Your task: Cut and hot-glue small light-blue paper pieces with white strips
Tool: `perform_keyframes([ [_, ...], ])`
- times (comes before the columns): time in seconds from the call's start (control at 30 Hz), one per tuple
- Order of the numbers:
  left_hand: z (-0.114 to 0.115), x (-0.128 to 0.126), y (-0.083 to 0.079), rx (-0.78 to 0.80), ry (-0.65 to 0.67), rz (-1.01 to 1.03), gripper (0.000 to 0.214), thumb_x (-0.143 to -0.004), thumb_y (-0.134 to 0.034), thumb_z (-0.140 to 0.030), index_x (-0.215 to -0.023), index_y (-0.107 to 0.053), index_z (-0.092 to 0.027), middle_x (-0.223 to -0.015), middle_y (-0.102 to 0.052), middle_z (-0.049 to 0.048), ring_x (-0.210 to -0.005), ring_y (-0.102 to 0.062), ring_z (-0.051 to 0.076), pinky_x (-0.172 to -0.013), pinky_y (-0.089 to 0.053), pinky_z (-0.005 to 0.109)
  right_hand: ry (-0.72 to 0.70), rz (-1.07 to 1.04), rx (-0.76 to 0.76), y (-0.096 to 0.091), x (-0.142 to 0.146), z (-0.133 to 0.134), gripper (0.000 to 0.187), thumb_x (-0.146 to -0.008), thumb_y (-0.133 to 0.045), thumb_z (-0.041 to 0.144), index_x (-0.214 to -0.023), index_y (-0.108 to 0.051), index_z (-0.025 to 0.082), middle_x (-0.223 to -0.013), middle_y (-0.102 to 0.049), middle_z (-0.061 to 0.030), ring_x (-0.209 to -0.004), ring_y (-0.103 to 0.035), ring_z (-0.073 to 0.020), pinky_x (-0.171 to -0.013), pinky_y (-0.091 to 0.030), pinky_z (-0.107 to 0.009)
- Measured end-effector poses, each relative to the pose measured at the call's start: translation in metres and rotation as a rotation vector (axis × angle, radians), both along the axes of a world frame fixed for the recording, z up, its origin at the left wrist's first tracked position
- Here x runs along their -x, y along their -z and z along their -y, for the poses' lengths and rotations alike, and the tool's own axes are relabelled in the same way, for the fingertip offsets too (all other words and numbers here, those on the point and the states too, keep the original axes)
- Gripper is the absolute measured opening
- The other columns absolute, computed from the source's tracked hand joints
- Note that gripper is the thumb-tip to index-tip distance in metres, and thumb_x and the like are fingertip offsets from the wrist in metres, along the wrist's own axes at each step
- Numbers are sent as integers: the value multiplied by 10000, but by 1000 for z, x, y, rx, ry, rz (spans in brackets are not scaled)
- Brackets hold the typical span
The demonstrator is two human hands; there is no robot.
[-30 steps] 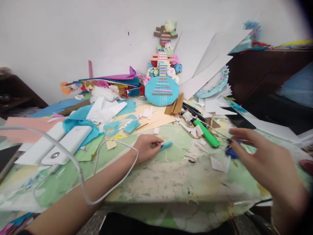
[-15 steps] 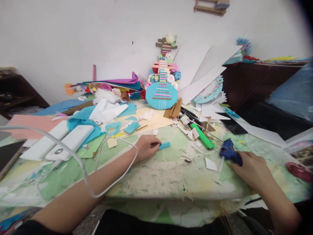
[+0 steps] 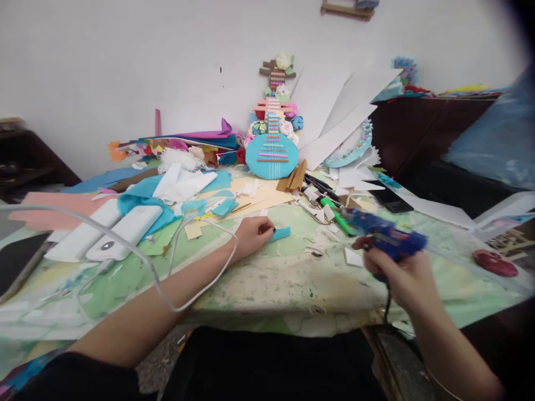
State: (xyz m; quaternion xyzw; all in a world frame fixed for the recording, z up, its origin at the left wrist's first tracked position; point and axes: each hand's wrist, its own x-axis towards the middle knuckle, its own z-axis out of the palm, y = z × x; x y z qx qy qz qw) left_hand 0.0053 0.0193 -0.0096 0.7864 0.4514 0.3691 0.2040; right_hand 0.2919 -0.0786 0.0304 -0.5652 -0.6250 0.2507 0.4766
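Observation:
My left hand [image 3: 252,238] rests on the green patterned tablecloth, its fingers pinched on one end of a small blue paper strip [image 3: 281,233]. Raised above the right part of the table, my right hand [image 3: 401,277] is wrapped round the handle of a blue glue gun [image 3: 388,236], whose nozzle points left and is blurred. A white cable [image 3: 161,289] loops across my left forearm. At the back stands a blue paper lute [image 3: 272,156] with strings and paper flowers. A small white card piece [image 3: 353,257] lies left of my right hand.
Two white power banks [image 3: 125,233] lie on the left. A green cutter [image 3: 336,216] and black pens [image 3: 321,186] lie mid-right, with a dark phone [image 3: 393,200] behind. White sheets [image 3: 338,125] lean on the wall. A red object [image 3: 495,262] sits far right.
My right hand has lifted the glue gun off the table and turned it upright, nozzle to the left. My left hand stays on the blue strip. The view has shifted slightly.

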Motion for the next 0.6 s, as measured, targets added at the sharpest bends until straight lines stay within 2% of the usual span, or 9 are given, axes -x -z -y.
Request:
perform_keyframes([
  [0.07,1,0,0,17,-10,9,115,-739,-550,-152,-705,-659,-139,-585,-603,-18,-519,-472,77,-528,-376,191,-219,-74,153,6,27,-4,293,-823,-511,422,-757,-608,154,-469,-487,16,-438,-427,-118,-458,-339,-253],
  [0.13,1,0,-1,49,-17,27,116,-735,-552,-161,-695,-657,-135,-585,-603,-14,-524,-473,79,-529,-375,193,-321,-48,239,13,48,-12,342,-834,-500,430,-654,-589,153,-469,-540,-15,-458,-477,-125,-498,-369,-258],
  [0.27,1,1,0,116,-12,71,130,-731,-556,-192,-701,-664,-126,-591,-612,0,-531,-488,87,-520,-379,195,-287,64,246,25,66,-24,351,-810,-526,428,-582,-561,163,-526,-590,-38,-520,-521,-141,-532,-377,-260],
  [0.43,-1,0,1,106,-15,88,136,-724,-552,-193,-700,-669,-127,-582,-611,-2,-519,-485,85,-511,-377,192,-254,113,237,30,65,-26,327,-822,-510,436,-636,-556,171,-521,-556,-7,-514,-495,-135,-516,-355,-256],
  [0.6,-1,0,0,122,-6,101,123,-716,-567,-196,-701,-669,-127,-565,-596,-9,-506,-467,79,-496,-367,186,-220,185,248,32,65,-26,384,-829,-499,449,-549,-485,187,-498,-510,0,-500,-448,-124,-506,-322,-258],
])
